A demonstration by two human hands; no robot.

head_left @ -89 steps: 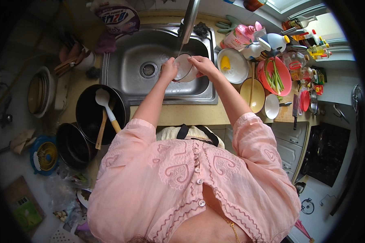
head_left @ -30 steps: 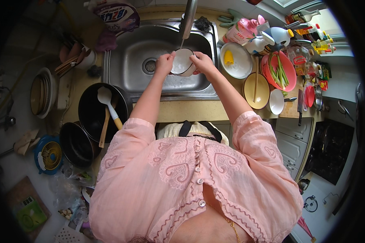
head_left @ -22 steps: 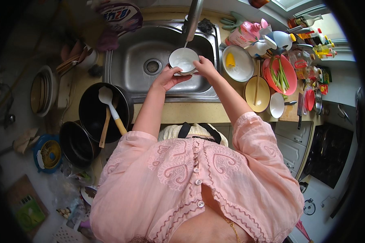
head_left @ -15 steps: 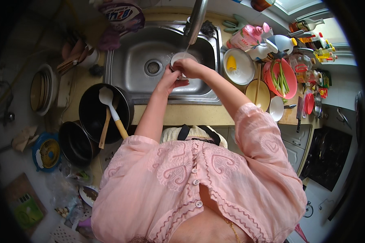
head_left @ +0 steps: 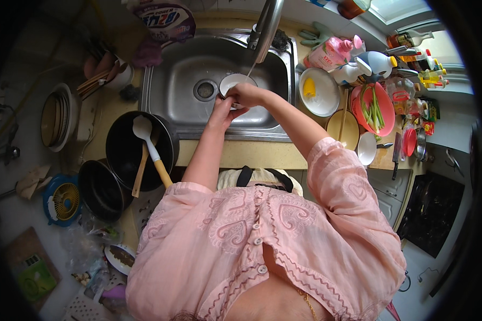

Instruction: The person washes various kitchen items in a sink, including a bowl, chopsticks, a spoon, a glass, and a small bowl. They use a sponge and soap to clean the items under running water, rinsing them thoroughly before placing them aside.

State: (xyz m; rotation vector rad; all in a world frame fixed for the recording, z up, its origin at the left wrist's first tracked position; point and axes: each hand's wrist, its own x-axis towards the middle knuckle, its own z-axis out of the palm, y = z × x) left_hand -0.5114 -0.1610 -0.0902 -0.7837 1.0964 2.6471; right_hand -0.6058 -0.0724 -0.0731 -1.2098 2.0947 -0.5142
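Note:
Over the steel sink (head_left: 182, 69) I hold a small white bowl (head_left: 233, 82) under the faucet (head_left: 266, 27), where a thin stream of water runs into it. My right hand (head_left: 246, 94) grips the bowl's near rim from the right. My left hand (head_left: 220, 111) is underneath and against the bowl's near side, fingers closed on it. The bowl is tilted toward me.
Left of the sink sit a black wok (head_left: 136, 150) with a white spatula and a wooden one, and a smaller dark pot (head_left: 102, 187). Right of the sink are a white plate (head_left: 319, 92), a wooden bowl (head_left: 343, 127), a red colander of green vegetables (head_left: 375, 107) and bottles (head_left: 359, 59).
The bowl has stayed under the faucet while my hands turned and shifted around it. My left hand moved from the bowl's left side to beneath it.

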